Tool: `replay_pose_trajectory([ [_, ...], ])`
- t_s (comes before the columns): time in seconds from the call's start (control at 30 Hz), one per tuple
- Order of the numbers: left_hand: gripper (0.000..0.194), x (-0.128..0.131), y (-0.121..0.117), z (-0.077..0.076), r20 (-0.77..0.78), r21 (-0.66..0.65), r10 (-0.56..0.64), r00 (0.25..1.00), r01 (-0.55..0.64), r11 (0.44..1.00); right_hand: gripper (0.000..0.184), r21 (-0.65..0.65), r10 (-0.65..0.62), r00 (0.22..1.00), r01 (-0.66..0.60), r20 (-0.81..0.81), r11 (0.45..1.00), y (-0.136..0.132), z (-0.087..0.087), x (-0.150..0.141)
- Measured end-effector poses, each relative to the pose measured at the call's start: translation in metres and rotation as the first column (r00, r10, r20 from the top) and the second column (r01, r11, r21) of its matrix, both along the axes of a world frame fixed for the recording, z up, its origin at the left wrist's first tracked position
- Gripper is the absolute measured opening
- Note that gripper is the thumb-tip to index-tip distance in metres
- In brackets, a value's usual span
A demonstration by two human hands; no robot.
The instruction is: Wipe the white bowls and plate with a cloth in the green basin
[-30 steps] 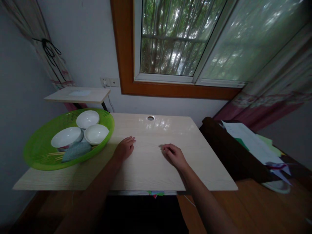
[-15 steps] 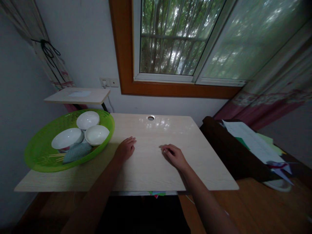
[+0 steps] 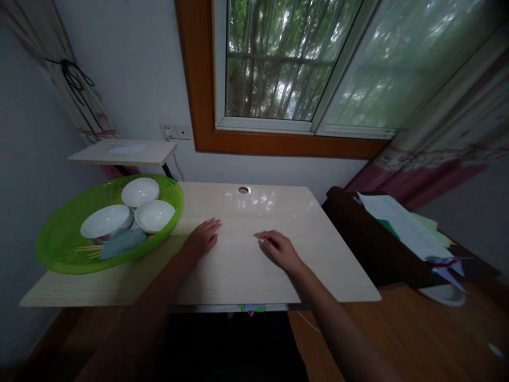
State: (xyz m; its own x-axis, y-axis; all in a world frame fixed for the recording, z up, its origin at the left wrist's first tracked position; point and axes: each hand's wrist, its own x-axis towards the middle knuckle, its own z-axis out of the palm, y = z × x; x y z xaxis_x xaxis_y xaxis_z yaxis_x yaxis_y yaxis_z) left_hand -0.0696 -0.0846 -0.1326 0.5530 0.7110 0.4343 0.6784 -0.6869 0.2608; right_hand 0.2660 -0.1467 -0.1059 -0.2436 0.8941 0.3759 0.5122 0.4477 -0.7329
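Both my hands rest on a pale wooden table (image 3: 310, 233). My left hand (image 3: 203, 237) lies flat with its fingers stretched out, palm down, near the table's middle. My right hand (image 3: 279, 248) sits a little to the right of it, fingers curled loosely against the tabletop, with nothing visible in them. A green round basket (image 3: 55, 249) stands on the table's left end, just left of my left hand. It holds three white bowls (image 3: 154, 215), a blue-green cloth (image 3: 121, 241) and some chopsticks (image 3: 88, 250).
A round cable hole (image 3: 243, 190) marks the table's far edge below the window. A small shelf (image 3: 123, 152) juts from the wall at the left. To the right stands dark furniture (image 3: 369, 249) with papers (image 3: 401, 223) piled on it.
The view has shifted slightly. Both hands stay in nearly the same places on the table.
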Motion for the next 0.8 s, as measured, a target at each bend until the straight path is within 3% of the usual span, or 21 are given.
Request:
replay_pose_trajectory([
  [0.17, 0.061, -0.013, -0.007, 0.019, -0.148, -0.07, -0.085, 0.985, 0.075, 0.995, 0.035, 0.063, 0.082, 0.981, -0.094, 0.174, 0.994, -0.006, 0.021, 0.011],
  [0.4, 0.082, -0.01, -0.016, 0.042, -0.216, -0.078, -0.191, 0.958, 0.178, 0.981, 0.071, 0.129, 0.171, 0.901, -0.24, 0.398, 0.962, 0.0, 0.032, 0.0],
  [0.6, 0.089, 0.011, -0.007, 0.029, -0.194, -0.053, -0.194, 0.962, 0.187, 0.981, 0.079, 0.126, 0.239, 0.83, -0.344, 0.504, 0.93, 0.02, 0.022, -0.029],
  [0.8, 0.087, 0.018, 0.001, 0.008, -0.228, -0.042, -0.158, 0.961, 0.152, 0.987, 0.084, 0.117, 0.222, 0.795, -0.344, 0.564, 0.932, 0.036, 0.002, -0.046],
])
